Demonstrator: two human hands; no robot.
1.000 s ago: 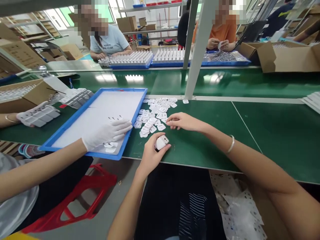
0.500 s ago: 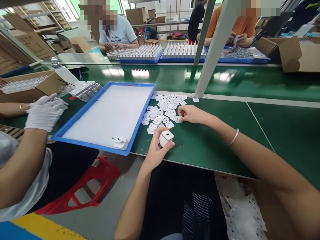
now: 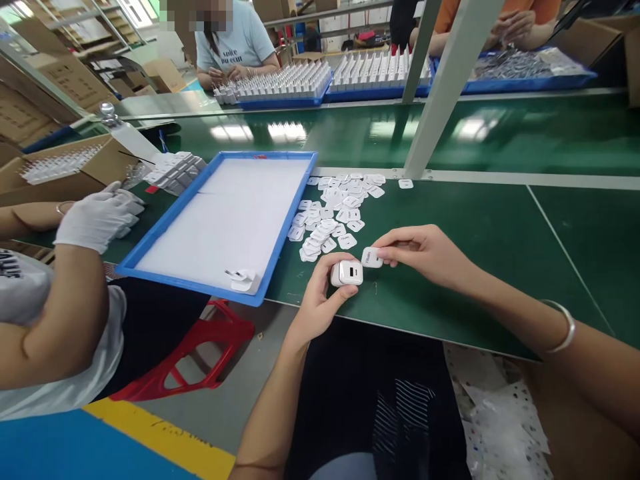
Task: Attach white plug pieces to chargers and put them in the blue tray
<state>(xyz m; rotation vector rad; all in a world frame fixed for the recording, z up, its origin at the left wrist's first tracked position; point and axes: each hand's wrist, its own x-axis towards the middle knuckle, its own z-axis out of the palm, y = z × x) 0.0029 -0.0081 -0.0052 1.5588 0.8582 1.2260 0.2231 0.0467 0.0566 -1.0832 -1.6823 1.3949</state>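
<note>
Thumb and fingers of my left hand [image 3: 323,297] are wrapped round a white charger block [image 3: 347,273], its face with a dark port slot turned up. Just right of it, my right hand [image 3: 420,252] pinches a thin white square plate [image 3: 372,257] with small print and a slot. The plate is close beside the block; whether they touch I cannot tell. Beyond my hands, many similar white plates [image 3: 325,230] lie in a loose pile on the green table [image 3: 470,213]. A single plate [image 3: 405,183] lies apart near the metal rail.
A blue-rimmed tray [image 3: 197,289] left of the pile holds a white plug piece [image 3: 243,280]. At far left a co-worker's gloved hand [image 3: 93,220] works near grey-white blocks [image 3: 175,172]. A slanted metal post [image 3: 450,93] rises behind the pile. More people sit across.
My right hand has lifted a plate from beside the pile and brought it next to the charger block. My left hand has turned the block slightly. The whole view has shifted.
</note>
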